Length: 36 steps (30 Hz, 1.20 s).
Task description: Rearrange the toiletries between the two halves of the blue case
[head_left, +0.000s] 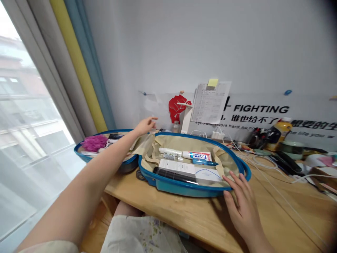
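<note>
On the desk (184, 219), the open right hand (240, 205) lies flat, steadying the suitcase (181, 189); the left hand (145, 125) reaches across, open and empty.

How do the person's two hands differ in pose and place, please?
The left hand is stretched far out, raised over the back of the open blue case; the right hand lies near, flat on the wooden desk. The left hand is loosely curled; the right hand is spread against the case's rim. Both are bare and hold nothing.
</note>
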Each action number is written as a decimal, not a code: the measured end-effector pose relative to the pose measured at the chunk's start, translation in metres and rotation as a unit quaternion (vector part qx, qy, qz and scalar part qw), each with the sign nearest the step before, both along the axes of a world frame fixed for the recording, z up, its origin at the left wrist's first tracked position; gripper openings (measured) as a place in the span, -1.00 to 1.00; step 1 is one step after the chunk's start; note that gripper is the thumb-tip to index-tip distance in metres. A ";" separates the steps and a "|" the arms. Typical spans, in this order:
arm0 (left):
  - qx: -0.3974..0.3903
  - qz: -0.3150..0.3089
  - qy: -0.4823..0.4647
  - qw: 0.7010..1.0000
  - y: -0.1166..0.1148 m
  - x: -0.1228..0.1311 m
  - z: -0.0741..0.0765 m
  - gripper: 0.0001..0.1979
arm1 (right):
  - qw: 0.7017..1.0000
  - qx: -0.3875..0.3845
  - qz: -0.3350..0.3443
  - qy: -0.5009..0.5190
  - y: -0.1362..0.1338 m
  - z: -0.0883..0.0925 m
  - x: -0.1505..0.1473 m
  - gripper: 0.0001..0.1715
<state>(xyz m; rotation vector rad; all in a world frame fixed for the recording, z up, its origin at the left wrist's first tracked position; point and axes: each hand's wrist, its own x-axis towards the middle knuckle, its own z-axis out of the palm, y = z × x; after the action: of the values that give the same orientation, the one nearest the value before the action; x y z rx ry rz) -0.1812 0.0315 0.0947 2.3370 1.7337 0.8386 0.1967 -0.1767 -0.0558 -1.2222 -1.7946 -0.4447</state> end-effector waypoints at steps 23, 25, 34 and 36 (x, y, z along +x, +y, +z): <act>-0.238 0.089 0.225 0.941 -0.059 -0.168 -0.063 -0.50 | 1.000 0.012 -0.011 -0.020 0.007 -0.007 0.008 -0.55; -0.235 0.085 0.238 0.939 -0.061 -0.166 -0.062 -0.58 | 1.000 0.011 -0.011 -0.022 0.007 -0.006 0.008 -0.55; -0.177 0.049 0.195 0.963 -0.076 -0.155 -0.018 -0.47 | 1.000 0.004 -0.013 -0.026 0.005 -0.005 0.007 -0.55; -0.167 0.036 0.186 0.968 -0.075 -0.141 -0.010 -0.45 | 1.000 0.007 -0.013 -0.024 0.005 -0.005 0.006 -0.55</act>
<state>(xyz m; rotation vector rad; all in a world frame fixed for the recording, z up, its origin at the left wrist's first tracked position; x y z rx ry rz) -0.3226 -0.0438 0.0843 2.3115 1.9215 0.0932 0.2029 -0.1718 -0.0606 -1.2365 -1.8159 -0.5044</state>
